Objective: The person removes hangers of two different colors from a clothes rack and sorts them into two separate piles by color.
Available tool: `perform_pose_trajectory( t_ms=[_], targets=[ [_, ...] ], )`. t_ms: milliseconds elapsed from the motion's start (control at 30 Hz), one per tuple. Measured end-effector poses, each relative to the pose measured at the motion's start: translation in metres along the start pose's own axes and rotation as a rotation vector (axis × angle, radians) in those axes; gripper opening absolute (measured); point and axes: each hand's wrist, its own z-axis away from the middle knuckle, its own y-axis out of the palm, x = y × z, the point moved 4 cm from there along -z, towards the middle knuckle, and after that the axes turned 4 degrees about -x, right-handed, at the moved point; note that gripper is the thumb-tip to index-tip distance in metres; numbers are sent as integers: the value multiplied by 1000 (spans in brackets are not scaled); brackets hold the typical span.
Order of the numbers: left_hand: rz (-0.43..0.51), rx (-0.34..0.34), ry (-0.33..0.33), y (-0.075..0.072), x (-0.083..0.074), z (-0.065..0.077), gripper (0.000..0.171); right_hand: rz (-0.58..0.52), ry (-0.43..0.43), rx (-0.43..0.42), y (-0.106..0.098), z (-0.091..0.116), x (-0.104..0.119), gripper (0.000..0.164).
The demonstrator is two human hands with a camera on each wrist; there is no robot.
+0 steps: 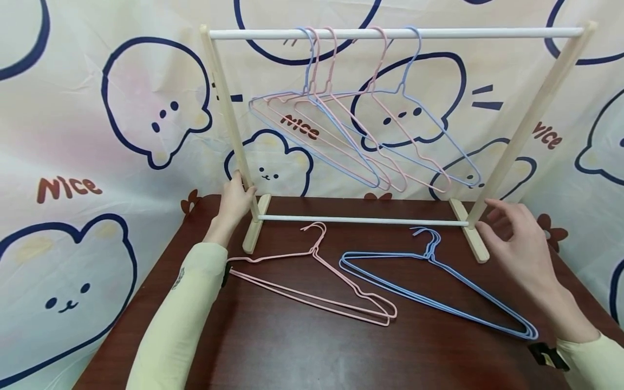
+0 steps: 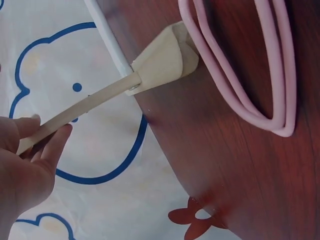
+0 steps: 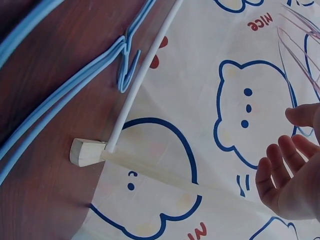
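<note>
A wooden rack with a white top rail [image 1: 351, 34] stands on the table, several pink and blue hangers [image 1: 375, 130] hanging from it. My left hand [image 1: 235, 199] holds the rack's left post [image 1: 226, 108] low down; thumb and fingers pinch it in the left wrist view. Beside the lower part of the right post [image 1: 531, 119] is my right hand [image 1: 524, 246], its fingers loosely bent with nothing between them. Whether its fingertips touch the post I cannot tell. Pink hangers [image 1: 322, 311] lie on the table in front of the rack, with blue hangers [image 1: 434, 303] to their right.
The dark wooden table [image 1: 292, 357] reaches back to a cloth backdrop [image 1: 161, 216] printed with cartoon bears. A thin white lower bar [image 1: 361, 220] joins the rack's wooden feet [image 1: 255, 225] just behind the lying hangers' hooks.
</note>
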Motion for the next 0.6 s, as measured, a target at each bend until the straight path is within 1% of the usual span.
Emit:
perform_pose_trajectory(
  t_ms=[133, 267, 433, 600],
  targets=[
    [-5, -18, -2, 1, -1, 0, 33, 1, 15, -47, -2, -6, -3, 50],
    [0, -12, 3, 2, 0, 0, 33, -16, -3, -94, -4, -14, -1, 56],
    [-3, 18, -3, 2, 3, 1, 32, 14, -39, -99, 0, -23, 7, 70],
    [1, 32, -1, 1, 2, 0, 32, 49, -100, -91, 7, -33, 19, 85]
  ],
)
